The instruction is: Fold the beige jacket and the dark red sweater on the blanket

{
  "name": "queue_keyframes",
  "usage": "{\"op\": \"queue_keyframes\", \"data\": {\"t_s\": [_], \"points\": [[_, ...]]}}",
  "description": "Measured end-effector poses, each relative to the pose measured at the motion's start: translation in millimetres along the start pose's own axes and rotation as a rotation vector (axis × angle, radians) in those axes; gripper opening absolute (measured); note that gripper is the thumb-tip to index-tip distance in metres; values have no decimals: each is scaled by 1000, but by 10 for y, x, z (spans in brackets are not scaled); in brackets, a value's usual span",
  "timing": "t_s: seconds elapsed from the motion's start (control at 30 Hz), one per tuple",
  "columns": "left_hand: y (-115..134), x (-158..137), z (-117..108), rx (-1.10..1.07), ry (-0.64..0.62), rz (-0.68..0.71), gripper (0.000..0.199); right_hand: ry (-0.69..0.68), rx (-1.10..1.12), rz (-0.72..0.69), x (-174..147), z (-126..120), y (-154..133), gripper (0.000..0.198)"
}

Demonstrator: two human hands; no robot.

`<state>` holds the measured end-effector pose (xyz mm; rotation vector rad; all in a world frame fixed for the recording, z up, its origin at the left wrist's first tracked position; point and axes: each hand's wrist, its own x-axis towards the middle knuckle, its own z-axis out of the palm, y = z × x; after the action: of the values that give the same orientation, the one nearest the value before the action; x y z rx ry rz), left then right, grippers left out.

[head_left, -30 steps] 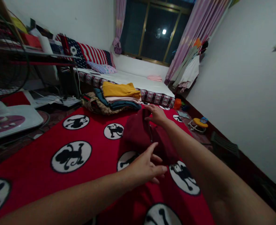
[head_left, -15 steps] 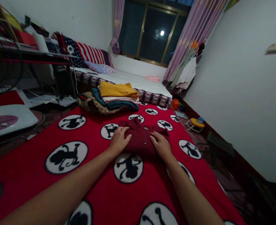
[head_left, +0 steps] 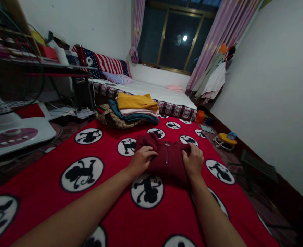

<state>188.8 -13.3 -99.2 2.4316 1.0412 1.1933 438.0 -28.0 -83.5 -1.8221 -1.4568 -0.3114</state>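
Note:
A folded dark red garment [head_left: 173,159] with a short front zipper lies on the red blanket [head_left: 110,209], which is printed with monkeys in white circles. My left hand [head_left: 141,162] is at the garment's left side, its fingers bent and closed on the cloth near the fold. On the opposite side, my right hand [head_left: 195,161] grips the right edge, with the thumb on top and the fingers curled over the far side. Beyond the garment stands a stack of folded clothes, with a mustard yellow piece [head_left: 136,102] on top and pink and teal ones below.
Under the stack lies a brown patterned item [head_left: 115,120]. A fan [head_left: 15,133] and a cluttered desk [head_left: 64,66] are at the left. Behind is a bed [head_left: 146,87]; at the right are a yellow stool [head_left: 227,139] and a dark chair [head_left: 259,166].
Both hands lay flatter on the garment before. My right hand has moved outward to its right edge, and my left fingers have curled in. The view has shifted slightly.

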Motion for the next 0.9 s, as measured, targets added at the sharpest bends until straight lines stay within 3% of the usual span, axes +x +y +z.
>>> {"op": "queue_keyframes", "data": {"t_s": [0.07,0.17,0.33,0.47,0.57,0.63,0.73,0.8,0.9], "points": [[-6,-2,18,-14,-5,48,30,-39,130,-133,53,20,-150,33],[-31,-17,31,-27,14,82,32,-244,321,-229,150,146,-497,30],[-50,-66,29,-116,105,134,30,-557,150,-222,283,422,-1019,73],[-3,-67,4,-201,142,143,30,-687,47,-162,311,489,-1161,87],[45,-53,-15,-239,120,99,32,-651,26,-128,281,493,-1191,96],[70,-53,-24,-254,83,66,33,-605,19,-137,252,509,-1191,92],[107,-71,-30,-262,32,50,36,-538,76,-101,220,543,-1139,46],[144,-85,-36,-266,54,40,35,-405,235,18,210,551,-1061,22],[209,-81,-63,-301,155,-17,29,-72,670,289,207,521,-912,15]]}}
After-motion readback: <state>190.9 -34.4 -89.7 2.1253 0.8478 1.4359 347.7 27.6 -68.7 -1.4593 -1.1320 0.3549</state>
